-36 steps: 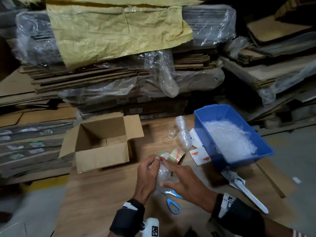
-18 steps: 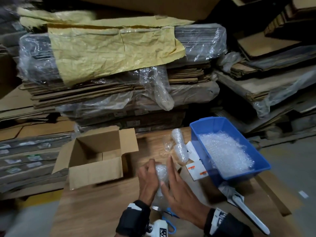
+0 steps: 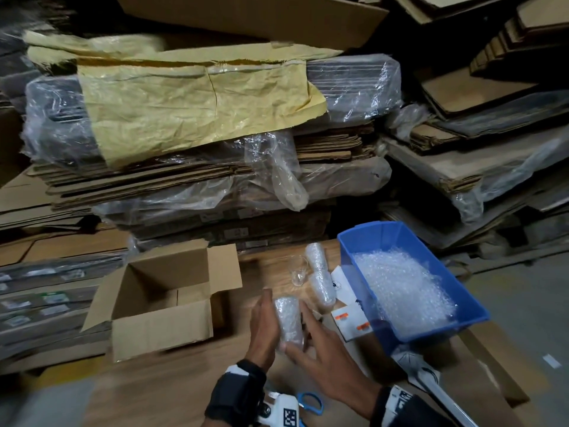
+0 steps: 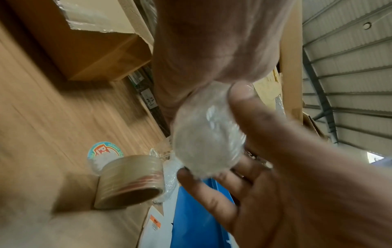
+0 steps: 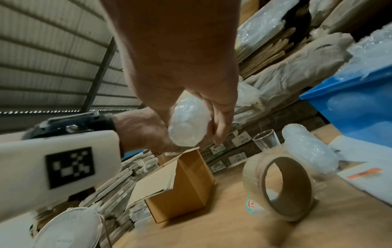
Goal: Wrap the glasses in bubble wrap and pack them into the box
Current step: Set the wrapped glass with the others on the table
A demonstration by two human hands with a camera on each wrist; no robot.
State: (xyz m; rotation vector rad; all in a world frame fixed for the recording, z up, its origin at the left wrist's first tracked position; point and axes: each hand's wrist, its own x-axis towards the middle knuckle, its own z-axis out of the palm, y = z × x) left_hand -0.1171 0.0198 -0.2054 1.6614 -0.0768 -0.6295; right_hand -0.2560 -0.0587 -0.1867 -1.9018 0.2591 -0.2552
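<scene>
Both hands hold a bubble-wrapped glass (image 3: 288, 322) upright above the wooden table. My left hand (image 3: 264, 325) grips its left side. My right hand (image 3: 320, 355) holds it with the thumb across its lower end and the fingers spread along its right side. In the left wrist view the wrapped glass (image 4: 207, 139) sits between my right hand's thumb and fingertips. It is also in the right wrist view (image 5: 188, 125). The open cardboard box (image 3: 160, 328) stands just left of the hands. Two more wrapped glasses (image 3: 315, 257) (image 3: 323, 291) and a bare glass (image 3: 298, 272) lie beyond the hands.
A blue bin (image 3: 471, 312) with bubble wrap stands at the right. A tape roll (image 5: 280, 188) stands under the hands, with a second roll behind it. Blue-handled scissors (image 3: 311, 402) lie near my wrists. White cards (image 3: 348, 322) lie beside the bin. Stacked cardboard fills the back.
Both hands have raised the wrapped glass off the table and stood it more upright. The view has tilted upward, and the tape rolls are now hidden behind my hands.
</scene>
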